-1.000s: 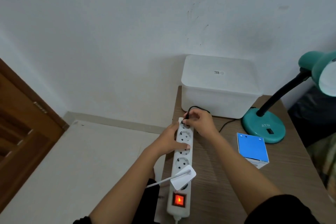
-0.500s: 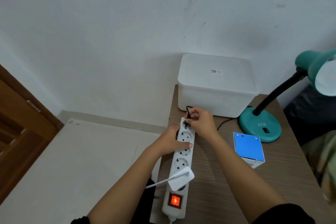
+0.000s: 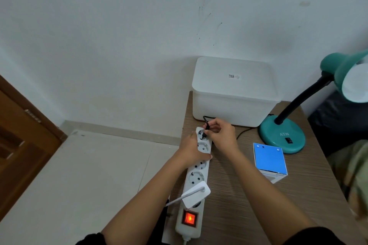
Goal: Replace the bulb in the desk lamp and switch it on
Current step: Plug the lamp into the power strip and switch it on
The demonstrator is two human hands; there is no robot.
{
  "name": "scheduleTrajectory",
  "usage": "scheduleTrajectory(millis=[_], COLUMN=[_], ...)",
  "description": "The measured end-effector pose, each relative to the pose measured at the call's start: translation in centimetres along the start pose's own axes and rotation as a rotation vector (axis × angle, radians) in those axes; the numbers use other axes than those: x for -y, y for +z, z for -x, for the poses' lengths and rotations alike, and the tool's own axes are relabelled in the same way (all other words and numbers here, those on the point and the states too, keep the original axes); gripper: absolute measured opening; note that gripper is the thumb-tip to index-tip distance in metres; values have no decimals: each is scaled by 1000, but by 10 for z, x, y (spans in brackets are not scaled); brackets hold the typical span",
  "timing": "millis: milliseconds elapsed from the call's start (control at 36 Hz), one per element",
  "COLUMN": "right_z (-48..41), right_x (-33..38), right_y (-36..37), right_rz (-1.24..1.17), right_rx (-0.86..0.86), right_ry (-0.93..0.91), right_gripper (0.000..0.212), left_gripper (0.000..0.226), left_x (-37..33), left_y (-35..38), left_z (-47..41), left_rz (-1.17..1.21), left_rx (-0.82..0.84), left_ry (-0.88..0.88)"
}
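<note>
Both our hands work at the table's left edge: left hand point(image 3: 192, 150) pressing the power strip point(image 3: 196, 180) flat, right hand point(image 3: 224, 135) pinching the lamp's plug point(image 3: 205, 132) at its far socket, lamp point(image 3: 282, 137) standing near the far right corner.

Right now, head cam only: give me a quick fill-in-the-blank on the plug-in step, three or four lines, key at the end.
1. The right hand pinches the black plug at the socket of the power strip that lies ____ from the rocker switch.
2. The left hand steadies the strip from its ____ side.
3. The rocker switch glows ____.
4. The blue-topped box sits in front of the teal ____.

Missing words: farthest; left; red; lamp base
</note>
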State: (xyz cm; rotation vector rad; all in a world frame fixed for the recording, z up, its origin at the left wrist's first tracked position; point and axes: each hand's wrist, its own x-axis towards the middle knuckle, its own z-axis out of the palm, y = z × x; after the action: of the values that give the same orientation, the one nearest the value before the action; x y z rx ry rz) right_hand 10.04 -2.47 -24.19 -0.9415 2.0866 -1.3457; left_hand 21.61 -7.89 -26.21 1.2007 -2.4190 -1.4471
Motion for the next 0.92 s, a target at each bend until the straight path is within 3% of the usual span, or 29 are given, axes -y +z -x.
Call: scheduleTrajectory(millis=[278,444,917], right_z=[1,0,-7], right_x=[-2,1,8], right_y=[1,6,3], right_rz=[3,104,289], right_rx=[-18,49,129], right_ry=[-1,5,-36], right_gripper=[15,18,9], left_gripper=[74,66,72], left_x=[0,0,-3], left_y=[1,2,0], left_z=[-3,-4,1], left_rz=[-12,-16,75], left_rx=[7,-2,1], left_ry=[-21,-23,-6])
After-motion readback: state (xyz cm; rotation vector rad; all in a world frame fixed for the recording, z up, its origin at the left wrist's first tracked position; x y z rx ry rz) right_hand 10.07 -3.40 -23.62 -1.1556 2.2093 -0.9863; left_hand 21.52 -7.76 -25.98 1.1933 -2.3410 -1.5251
